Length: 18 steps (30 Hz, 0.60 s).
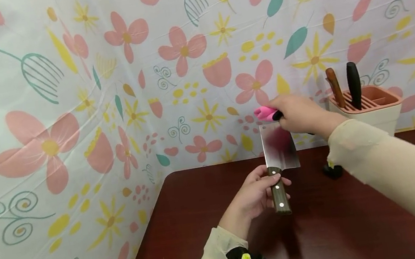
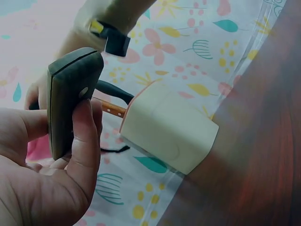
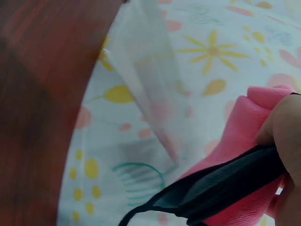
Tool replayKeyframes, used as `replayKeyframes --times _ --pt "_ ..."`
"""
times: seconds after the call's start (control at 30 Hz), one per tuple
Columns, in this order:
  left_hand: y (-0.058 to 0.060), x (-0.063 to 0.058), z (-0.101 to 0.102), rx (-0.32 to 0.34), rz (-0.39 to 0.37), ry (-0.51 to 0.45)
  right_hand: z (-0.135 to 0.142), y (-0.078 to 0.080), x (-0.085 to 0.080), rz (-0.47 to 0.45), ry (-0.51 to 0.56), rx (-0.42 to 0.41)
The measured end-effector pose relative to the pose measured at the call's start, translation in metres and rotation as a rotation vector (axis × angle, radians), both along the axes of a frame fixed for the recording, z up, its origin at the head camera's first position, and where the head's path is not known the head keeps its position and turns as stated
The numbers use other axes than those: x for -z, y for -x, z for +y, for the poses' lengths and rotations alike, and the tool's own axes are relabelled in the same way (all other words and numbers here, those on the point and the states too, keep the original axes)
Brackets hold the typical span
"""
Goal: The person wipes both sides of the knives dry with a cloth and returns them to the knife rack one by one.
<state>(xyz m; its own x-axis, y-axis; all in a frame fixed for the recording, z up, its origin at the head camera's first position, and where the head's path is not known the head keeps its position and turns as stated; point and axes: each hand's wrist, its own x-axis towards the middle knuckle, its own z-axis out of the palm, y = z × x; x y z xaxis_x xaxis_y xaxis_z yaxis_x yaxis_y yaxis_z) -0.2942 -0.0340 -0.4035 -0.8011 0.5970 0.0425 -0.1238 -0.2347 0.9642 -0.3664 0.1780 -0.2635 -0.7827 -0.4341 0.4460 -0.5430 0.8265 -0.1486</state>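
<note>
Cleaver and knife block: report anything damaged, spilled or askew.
Nothing looks damaged, spilled or askew; the knife block stands upright. One oddity: the cleaver in the left hand has a pinkish patch on its blade, probably reflecting the pink item in the right hand.

Cream knife block (image 1: 386, 115) at a red-brown table's (image 1: 187, 205) back edge.
Brown handle (image 1: 335, 87) and black handle (image 1: 354, 84) rising from slots; flower-print sheet (image 1: 223, 100) behind.

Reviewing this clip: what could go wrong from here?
The right hand holds the pink-and-black cloth near the cleaver blade, so a slip might cut that hand. The left hand grips only the cleaver handle; the blade might twist. The cloth's loose black cord might snag the blade.
</note>
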Motion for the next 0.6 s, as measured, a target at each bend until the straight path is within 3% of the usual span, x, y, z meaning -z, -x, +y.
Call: replayKeyframes --times 0.3,0.6 --pt "-0.003 0.002 -0.006 -0.008 0.025 -0.013 -0.026 0.013 0.038 -0.032 -0.033 0.013" --pt "-0.006 0.003 -0.010 -0.016 0.038 -0.037 -0.039 0.006 0.043 -0.092 -0.019 0.045"
